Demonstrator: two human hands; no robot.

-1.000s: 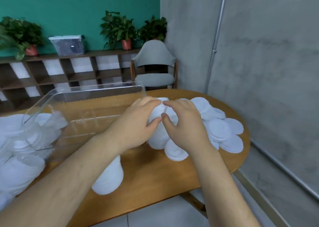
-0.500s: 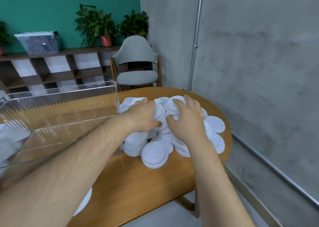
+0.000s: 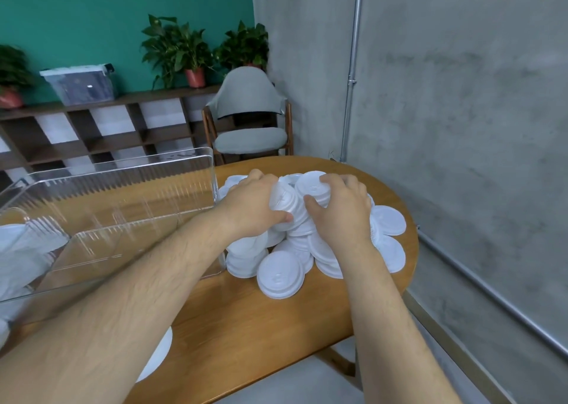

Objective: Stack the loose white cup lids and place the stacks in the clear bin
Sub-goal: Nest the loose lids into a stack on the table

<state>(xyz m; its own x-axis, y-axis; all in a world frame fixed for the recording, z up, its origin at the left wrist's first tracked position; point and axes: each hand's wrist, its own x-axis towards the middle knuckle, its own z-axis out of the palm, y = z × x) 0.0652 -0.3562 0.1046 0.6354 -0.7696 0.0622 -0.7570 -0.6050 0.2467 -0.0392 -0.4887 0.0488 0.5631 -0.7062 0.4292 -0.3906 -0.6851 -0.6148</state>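
Note:
A heap of loose white cup lids (image 3: 281, 276) lies on the right end of the wooden table (image 3: 261, 336). My left hand (image 3: 252, 207) curls round a short stack of lids (image 3: 287, 202) at the top of the heap. My right hand (image 3: 341, 213) grips lids (image 3: 313, 187) right beside it, fingers bent over their far edge. The clear bin (image 3: 138, 170) stands just left of the heap; no lids show in the part of it that I see. More white lids (image 3: 18, 250) lie past its left side.
A single white lid (image 3: 156, 356) peeks out under my left forearm near the table's front edge. A grey chair (image 3: 249, 117) stands behind the table. A concrete wall (image 3: 461, 127) runs close along the right. Shelves with plants and a storage box line the back wall.
My view has swung right and closer to the heap. Both hands stay on top of it, and they have gathered lids together between them.

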